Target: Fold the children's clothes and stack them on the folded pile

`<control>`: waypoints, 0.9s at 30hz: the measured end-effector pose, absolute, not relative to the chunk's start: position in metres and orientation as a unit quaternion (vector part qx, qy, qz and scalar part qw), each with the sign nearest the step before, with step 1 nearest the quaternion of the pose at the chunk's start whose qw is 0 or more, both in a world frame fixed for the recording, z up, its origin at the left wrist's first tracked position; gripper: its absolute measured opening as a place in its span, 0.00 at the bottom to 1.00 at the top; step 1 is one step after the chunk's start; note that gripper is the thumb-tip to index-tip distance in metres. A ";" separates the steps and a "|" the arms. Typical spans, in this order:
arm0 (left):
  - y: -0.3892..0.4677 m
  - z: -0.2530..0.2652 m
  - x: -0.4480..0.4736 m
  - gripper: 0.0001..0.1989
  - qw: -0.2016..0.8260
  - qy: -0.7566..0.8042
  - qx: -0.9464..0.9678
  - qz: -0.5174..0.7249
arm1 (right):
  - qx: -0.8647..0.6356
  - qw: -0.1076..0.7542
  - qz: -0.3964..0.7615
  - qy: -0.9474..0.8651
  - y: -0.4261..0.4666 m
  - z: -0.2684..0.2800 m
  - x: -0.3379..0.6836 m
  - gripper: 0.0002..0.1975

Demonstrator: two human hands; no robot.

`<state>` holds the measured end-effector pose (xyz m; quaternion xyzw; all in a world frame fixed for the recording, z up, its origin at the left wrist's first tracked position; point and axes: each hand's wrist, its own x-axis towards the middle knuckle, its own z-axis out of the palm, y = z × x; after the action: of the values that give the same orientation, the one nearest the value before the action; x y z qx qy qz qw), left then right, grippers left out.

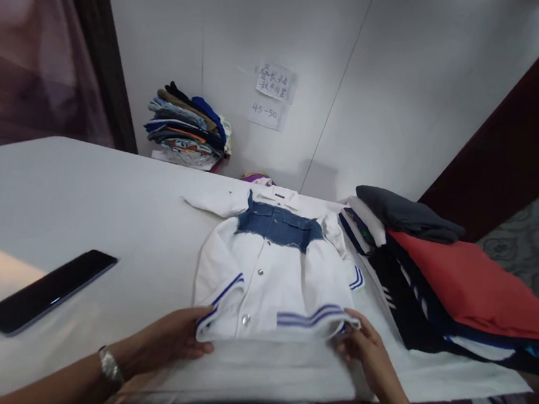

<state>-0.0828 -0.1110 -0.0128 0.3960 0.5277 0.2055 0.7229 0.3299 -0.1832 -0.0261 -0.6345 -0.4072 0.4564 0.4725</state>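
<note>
A white jacket (275,266) with a dark blue denim panel across the chest lies front up on the table, its collar pointing away from me. Blue stripes run along its hem and cuffs, and metal snaps go down the front. My left hand (185,333) is closed on the striped hem at the lower left corner. At the lower right corner, my right hand (367,347) pinches the hem, thumb on top. Both corners look slightly raised off the table. One sleeve is spread out to the left; the other is bent down along the right side.
A black phone (46,292) lies on the white table (149,212) at the left. Folded clothes (477,282) are piled on the right, close to the jacket. Another clothes stack (190,125) stands at the back against the wall, below handwritten paper signs (275,83).
</note>
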 end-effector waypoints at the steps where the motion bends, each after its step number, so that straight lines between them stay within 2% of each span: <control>1: -0.120 -0.016 -0.086 0.22 0.701 0.548 0.416 0.188 | -0.656 0.441 0.458 -0.407 -0.195 -0.035 0.337 0.27; 2: -0.124 -0.016 -0.090 0.24 0.656 0.577 0.453 0.177 | -0.676 0.420 0.446 -0.410 -0.204 -0.042 0.342 0.31; 4: -0.121 -0.005 -0.097 0.26 0.499 0.642 0.551 0.188 | -0.705 0.415 0.379 -0.432 -0.210 -0.049 0.350 0.35; 8: -0.096 0.021 -0.083 0.25 0.175 0.646 0.700 0.249 | -0.703 0.422 0.252 -0.514 -0.188 -0.034 0.335 0.33; 10: -0.086 0.022 -0.059 0.25 0.088 0.577 0.772 0.251 | -0.693 0.374 0.232 -0.571 -0.168 -0.024 0.314 0.33; 12: -0.080 0.016 -0.036 0.23 0.043 0.482 0.851 0.207 | -0.687 0.292 0.211 -0.632 -0.151 -0.020 0.295 0.33; 14: -0.076 0.010 -0.028 0.19 0.027 0.421 0.897 0.130 | -0.687 0.199 0.183 -0.674 -0.142 -0.023 0.288 0.30; 16: -0.074 0.007 -0.040 0.19 0.019 0.434 0.898 0.067 | -0.693 0.152 0.155 -0.687 -0.143 -0.032 0.297 0.26; 19: -0.076 0.005 -0.089 0.20 0.042 0.553 0.832 0.008 | -0.706 0.215 0.139 -0.660 -0.160 -0.051 0.331 0.22; 21: -0.082 0.006 -0.124 0.16 0.084 0.634 0.768 -0.035 | -0.717 0.279 0.161 -0.618 -0.173 -0.062 0.353 0.19; 24: -0.094 0.019 -0.157 0.13 0.122 0.687 0.714 -0.053 | -0.726 0.306 0.193 -0.585 -0.185 -0.068 0.366 0.15; 25: -0.097 0.028 -0.161 0.13 0.157 0.676 0.718 -0.047 | -0.727 0.305 0.181 -0.588 -0.186 -0.066 0.365 0.14; 27: -0.095 0.048 -0.162 0.12 0.302 0.602 0.739 -0.027 | -0.719 0.316 0.122 -0.607 -0.182 -0.057 0.354 0.13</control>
<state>-0.1622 -0.0955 0.0484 0.7389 0.6019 -0.0270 0.3016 0.3535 -0.1820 -0.0568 -0.7190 -0.6069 0.1222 0.3160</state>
